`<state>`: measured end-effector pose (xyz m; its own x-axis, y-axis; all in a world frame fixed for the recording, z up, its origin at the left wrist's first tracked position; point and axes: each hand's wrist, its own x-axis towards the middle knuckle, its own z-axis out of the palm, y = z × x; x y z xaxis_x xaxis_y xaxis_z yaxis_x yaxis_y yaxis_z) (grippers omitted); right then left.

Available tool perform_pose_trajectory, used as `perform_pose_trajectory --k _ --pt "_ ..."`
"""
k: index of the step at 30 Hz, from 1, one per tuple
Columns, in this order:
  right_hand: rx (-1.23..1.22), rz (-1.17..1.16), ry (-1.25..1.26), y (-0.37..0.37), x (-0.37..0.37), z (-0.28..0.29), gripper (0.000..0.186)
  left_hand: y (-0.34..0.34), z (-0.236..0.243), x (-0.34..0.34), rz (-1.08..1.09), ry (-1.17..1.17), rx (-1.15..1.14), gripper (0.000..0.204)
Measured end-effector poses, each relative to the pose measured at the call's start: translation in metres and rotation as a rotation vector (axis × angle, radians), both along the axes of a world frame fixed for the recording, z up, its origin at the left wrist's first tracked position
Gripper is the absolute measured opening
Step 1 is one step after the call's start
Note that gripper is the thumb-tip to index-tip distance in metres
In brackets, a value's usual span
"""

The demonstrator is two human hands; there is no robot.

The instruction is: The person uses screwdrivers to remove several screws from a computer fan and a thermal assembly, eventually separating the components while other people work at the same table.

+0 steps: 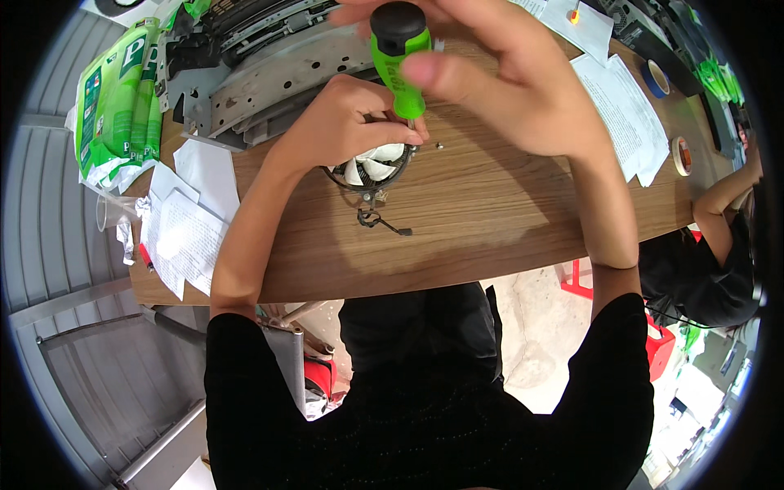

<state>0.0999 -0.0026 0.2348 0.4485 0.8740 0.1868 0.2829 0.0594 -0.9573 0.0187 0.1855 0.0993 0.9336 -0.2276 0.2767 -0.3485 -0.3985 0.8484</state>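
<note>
A screwdriver (402, 65) with a green handle and black cap stands nearly upright on the rim of a small fan (377, 169). The fan has white blades, a dark round frame and a short black cable (382, 222) lying toward me. My left hand (347, 122) is closed on the fan's far side, its fingertips by the screwdriver's shaft. Around the handle, my right hand (514, 82) curves loosely; its thumb overlaps the handle, and its slightly blurred fingers reach behind the cap. A tiny metal piece, perhaps a screw (440, 146), lies right of the fan.
A large metal chassis (269, 86) fills the far left of the wooden table (490, 220). Papers (192, 233) and a green-white package (122, 98) lie left. More papers (625, 114), blue tape (656, 78) and an orange-brown roll (681, 155) are right. Another person's arm (727, 196) shows far right.
</note>
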Motion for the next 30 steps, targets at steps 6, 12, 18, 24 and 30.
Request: perform_pose_trajectory --k 6,12,18,24,30 --pt "0.218 0.009 -0.56 -0.006 0.019 -0.049 0.056 -0.004 0.012 -0.002 0.016 -0.055 0.114 0.013" --pt "0.223 0.375 -0.141 -0.009 0.035 -0.043 0.066 -0.001 0.0 0.003 -0.035 -0.03 0.007 0.013" --pt "0.122 0.06 -0.743 -0.014 0.021 -0.031 0.068 0.002 0.0 0.003 -0.018 0.073 -0.065 0.015" --pt "0.132 0.134 -0.46 -0.014 0.012 -0.029 0.064 0.003 0.003 0.001 -0.018 0.048 -0.019 0.018" --pt "0.029 0.198 -0.094 -0.017 0.021 -0.027 0.061 0.002 0.006 0.001 -0.074 0.027 -0.049 0.017"
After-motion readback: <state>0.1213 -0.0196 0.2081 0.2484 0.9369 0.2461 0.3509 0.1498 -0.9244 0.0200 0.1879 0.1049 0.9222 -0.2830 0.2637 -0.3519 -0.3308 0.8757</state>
